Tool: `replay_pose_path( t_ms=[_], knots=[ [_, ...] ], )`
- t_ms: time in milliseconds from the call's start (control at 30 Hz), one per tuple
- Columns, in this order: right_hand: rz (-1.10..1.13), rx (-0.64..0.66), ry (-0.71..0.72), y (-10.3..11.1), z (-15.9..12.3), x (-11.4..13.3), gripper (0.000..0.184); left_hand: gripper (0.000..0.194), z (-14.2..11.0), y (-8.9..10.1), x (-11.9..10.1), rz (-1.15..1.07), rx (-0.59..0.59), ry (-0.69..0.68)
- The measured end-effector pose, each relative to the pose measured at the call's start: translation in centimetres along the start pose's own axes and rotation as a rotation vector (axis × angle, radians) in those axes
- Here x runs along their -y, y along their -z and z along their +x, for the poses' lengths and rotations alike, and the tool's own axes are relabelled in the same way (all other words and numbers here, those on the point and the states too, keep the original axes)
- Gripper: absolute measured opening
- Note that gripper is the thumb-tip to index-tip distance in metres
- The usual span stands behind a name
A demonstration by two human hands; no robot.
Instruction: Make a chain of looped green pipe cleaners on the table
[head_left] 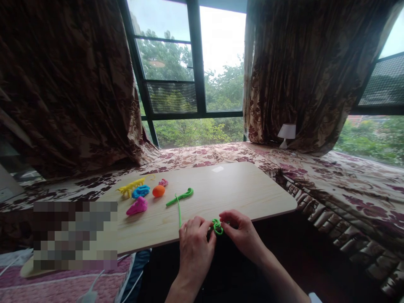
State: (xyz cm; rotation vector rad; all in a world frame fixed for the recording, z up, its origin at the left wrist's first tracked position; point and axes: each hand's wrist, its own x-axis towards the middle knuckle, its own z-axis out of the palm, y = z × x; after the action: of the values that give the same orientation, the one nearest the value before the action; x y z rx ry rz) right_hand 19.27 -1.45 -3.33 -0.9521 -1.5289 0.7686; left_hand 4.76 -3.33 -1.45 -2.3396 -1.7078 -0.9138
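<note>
A: so what's up with that green bundle point(217, 227)?

B: it's between both hands, right by the near edge of the table point(233, 189). Left hand point(196, 235) has its fingers narrowed on one side, right hand point(243, 229) pinches the other. Looks like the loops are being worked, imo.

A: and the thin strand point(179, 212)?

B: runs from the green hook point(181, 197) toward the left hand, can't tell if it joins the bundle. Next move probably calls for a light pinch, no yanking.
</note>
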Motion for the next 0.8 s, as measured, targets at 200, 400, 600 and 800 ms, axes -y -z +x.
replay_pose_path(
  t_ms=[200, 400, 600, 800],
  knots=[
    [-0.089, -0.002, -0.001, 0.4, -0.1, 0.6, 0.011, 0.012, 0.0, 0.3, 0.0, -0.064, -0.016, 0.003],
    [-0.088, 0.121, 0.039, 1.0, -0.6, 3.0, 0.012, 0.007, 0.1, 1.3, 0.0, -0.221, -0.071, 0.056],
    [-0.119, 0.143, 0.072, 0.6, -0.6, 3.7, 0.013, 0.006, 0.1, 2.2, 0.2, -0.46, -0.052, 0.15],
    [-0.038, 0.154, 0.007, 0.4, -0.7, 3.3, 0.011, 0.011, 0.2, 3.0, 0.1, -0.619, -0.003, 0.227]
  ],
)
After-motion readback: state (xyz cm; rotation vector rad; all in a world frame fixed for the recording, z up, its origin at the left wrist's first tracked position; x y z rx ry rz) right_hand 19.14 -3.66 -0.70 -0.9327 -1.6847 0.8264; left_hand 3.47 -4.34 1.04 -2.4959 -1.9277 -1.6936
